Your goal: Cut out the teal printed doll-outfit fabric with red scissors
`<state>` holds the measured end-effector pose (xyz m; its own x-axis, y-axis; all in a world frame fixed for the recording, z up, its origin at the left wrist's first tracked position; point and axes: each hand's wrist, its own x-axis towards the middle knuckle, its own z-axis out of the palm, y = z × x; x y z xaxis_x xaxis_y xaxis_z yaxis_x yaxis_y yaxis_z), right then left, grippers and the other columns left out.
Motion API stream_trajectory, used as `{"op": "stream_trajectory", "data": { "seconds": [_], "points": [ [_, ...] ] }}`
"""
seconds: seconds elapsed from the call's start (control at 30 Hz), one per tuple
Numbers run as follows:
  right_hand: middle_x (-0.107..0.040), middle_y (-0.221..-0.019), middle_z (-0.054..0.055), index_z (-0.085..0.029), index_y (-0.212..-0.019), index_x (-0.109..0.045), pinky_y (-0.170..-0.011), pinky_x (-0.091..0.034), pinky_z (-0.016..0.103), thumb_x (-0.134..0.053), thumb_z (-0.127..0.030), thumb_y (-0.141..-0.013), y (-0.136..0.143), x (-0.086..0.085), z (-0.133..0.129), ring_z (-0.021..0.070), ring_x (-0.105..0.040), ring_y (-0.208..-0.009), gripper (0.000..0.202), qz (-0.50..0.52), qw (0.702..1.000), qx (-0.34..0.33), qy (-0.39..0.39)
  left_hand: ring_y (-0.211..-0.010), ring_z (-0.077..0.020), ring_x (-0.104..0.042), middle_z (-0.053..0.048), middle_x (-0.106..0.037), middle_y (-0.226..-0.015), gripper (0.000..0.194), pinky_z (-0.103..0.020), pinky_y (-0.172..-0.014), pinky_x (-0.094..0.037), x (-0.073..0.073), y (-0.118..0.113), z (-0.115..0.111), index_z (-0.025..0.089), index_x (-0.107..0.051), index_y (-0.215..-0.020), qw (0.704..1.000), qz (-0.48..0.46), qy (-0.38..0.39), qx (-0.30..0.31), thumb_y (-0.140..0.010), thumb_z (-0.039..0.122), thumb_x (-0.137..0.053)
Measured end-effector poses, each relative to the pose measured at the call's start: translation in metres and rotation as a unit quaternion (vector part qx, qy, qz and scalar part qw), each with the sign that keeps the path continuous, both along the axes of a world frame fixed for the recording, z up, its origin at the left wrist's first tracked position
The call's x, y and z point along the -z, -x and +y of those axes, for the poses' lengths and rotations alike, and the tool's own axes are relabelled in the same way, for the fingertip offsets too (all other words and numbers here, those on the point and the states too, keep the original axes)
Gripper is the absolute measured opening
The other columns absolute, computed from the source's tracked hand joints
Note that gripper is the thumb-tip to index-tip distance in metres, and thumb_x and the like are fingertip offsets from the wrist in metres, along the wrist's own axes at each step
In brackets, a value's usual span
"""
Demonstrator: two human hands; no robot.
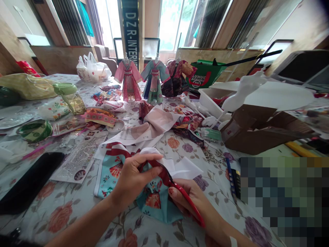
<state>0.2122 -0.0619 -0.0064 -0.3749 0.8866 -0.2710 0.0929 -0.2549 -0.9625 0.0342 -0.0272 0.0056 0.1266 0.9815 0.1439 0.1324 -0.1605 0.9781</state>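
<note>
My left hand (136,175) pinches the dark red edge of a turquoise printed fabric (164,206), thumb and fingers pressed on the cloth. Red-handled scissors (189,202) are in my right hand (189,195), their dark blades at the red border just right of my left thumb. Part of the fabric hangs below my hands, showing an orange fan print; another part lies flat to the left of my left hand. White cloth (159,120) with a beige area spreads just beyond the hands.
Small dresses (128,80) stand on forms at the back. A brown box (257,133) and a white mannequin form (240,91) are at right. Left are a black phone-like slab (32,181), green tape (34,131) and a bottle (73,101). A green bag (205,73) stands behind.
</note>
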Motion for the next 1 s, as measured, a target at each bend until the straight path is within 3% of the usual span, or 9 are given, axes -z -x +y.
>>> {"op": "stream_trajectory", "data": {
  "seconds": [0.63, 0.87, 1.0],
  "points": [
    [-0.030, -0.047, -0.008, -0.019, -0.056, -0.039, -0.042, -0.011, 0.024, -0.068, -0.064, -0.071, 0.000, 0.004, 0.000, 0.0053, -0.021, -0.044, 0.056, 0.038, 0.999, 0.011, 0.036, -0.094, -0.0184, -0.066, -0.002, -0.075, -0.097, 0.024, -0.023, -0.085, -0.051, 0.003, -0.003, 0.001, 0.022, -0.076, -0.095, 1.000, -0.016, 0.009, -0.010, -0.071, 0.017, -0.075],
    [-0.032, -0.046, -0.008, -0.019, -0.057, -0.040, -0.041, -0.011, 0.024, -0.067, -0.063, -0.072, -0.002, 0.010, 0.000, 0.0054, -0.022, -0.042, 0.054, 0.026, 0.999, 0.007, 0.033, -0.080, -0.0133, -0.066, 0.001, -0.074, -0.084, 0.010, -0.017, -0.070, -0.050, 0.003, 0.000, 0.003, 0.023, -0.077, -0.083, 0.995, -0.087, 0.045, 0.009, -0.073, 0.021, -0.074],
    [-0.032, -0.045, -0.008, -0.018, -0.056, -0.040, -0.041, -0.011, 0.024, -0.068, -0.062, -0.072, -0.002, 0.010, 0.001, 0.0054, -0.022, -0.042, 0.054, 0.020, 0.999, 0.006, 0.029, -0.084, -0.0139, -0.066, 0.001, -0.074, -0.085, 0.011, -0.018, -0.074, -0.050, 0.002, 0.002, 0.003, 0.023, -0.076, -0.084, 0.992, -0.102, 0.068, 0.010, -0.074, 0.020, -0.074]
  ]
}}
